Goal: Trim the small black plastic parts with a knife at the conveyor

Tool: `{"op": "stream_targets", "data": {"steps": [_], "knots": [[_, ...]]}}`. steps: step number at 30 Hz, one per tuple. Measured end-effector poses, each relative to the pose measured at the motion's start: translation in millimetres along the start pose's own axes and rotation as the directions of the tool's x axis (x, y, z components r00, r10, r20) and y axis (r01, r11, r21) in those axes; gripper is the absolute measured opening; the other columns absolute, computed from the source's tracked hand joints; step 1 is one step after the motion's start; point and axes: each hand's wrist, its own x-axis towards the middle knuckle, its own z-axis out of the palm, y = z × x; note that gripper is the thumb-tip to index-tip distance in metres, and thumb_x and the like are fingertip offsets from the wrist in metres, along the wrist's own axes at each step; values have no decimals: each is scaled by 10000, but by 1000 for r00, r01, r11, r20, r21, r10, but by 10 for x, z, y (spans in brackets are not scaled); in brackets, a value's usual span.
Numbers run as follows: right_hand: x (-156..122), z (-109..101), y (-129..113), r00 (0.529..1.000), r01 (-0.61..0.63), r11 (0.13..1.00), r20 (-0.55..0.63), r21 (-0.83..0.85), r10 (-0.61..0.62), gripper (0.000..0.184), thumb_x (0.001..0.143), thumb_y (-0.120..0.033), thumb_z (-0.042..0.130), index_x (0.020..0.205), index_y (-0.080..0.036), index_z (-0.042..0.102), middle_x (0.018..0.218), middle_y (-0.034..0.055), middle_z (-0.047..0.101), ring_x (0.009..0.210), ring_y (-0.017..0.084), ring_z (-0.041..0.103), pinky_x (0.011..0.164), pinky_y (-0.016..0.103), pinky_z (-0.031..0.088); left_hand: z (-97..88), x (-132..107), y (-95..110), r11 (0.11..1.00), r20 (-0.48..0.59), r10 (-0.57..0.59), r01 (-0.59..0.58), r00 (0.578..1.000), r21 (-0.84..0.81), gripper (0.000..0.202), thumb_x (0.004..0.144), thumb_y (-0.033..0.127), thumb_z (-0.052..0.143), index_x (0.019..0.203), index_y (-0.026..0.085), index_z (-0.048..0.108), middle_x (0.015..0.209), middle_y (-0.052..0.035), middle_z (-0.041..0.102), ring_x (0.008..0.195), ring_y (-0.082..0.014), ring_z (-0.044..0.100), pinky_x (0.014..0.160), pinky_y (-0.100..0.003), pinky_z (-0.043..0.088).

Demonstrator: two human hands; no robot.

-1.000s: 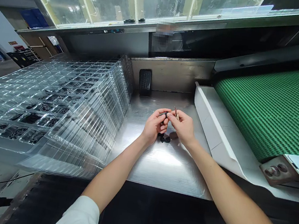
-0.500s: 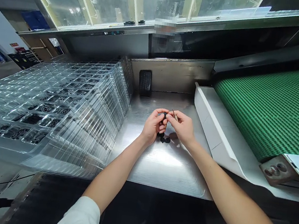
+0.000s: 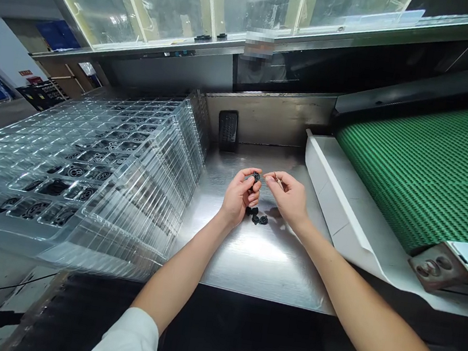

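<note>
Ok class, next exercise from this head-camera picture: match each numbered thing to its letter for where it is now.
Things:
1. Clear plastic trays
2. Green mesh conveyor belt
3. Small black part
4. Loose black parts

Places:
A. Held in the left hand
B. Lying on the steel bench
C. Stacked left of the bench
D. Running along the bench's right side

Pairs: 1-C, 2-D, 3-A, 4-B
</note>
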Motion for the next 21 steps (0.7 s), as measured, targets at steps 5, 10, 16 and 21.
{"op": "stream_targets", "data": {"steps": [5,10,16,21], "knots": [[-35,-21,-37,983,181,968,46,-174,-175,374,1015,-505,547,856,-207,708,845,36,672,737,172,576,684,317,414,-9,5,-3,999,-14,31,-31,999,-13,274,894,283,692,1135,217,580,727,45,487,493,-53,368,457,-184,269],[-97,-15,-48,969,244,904,127,-352,-213,443,1072,-510,447,847,-218,692,822,38,645,723,169,574,671,312,385,-18,7,-11,998,-17,51,-51,999,-23,278,894,285,698,1144,215,598,717,43,488,498,-55,374,457,-184,267],[-107,-9,-2,959,281,852,145,-442,-242,444,1075,-500,442,855,-215,701,823,35,653,705,160,581,654,303,371,-15,5,-9,999,-25,48,-48,999,-1,287,885,290,701,1144,208,607,691,47,475,490,-55,362,451,-180,245],[-93,-25,24,955,295,818,127,-493,-268,463,1078,-509,435,831,-205,681,800,35,646,672,153,557,636,304,349,-17,7,-14,999,-27,52,-52,998,-4,289,875,301,724,1122,193,620,682,47,475,488,-51,360,445,-178,244]]}}
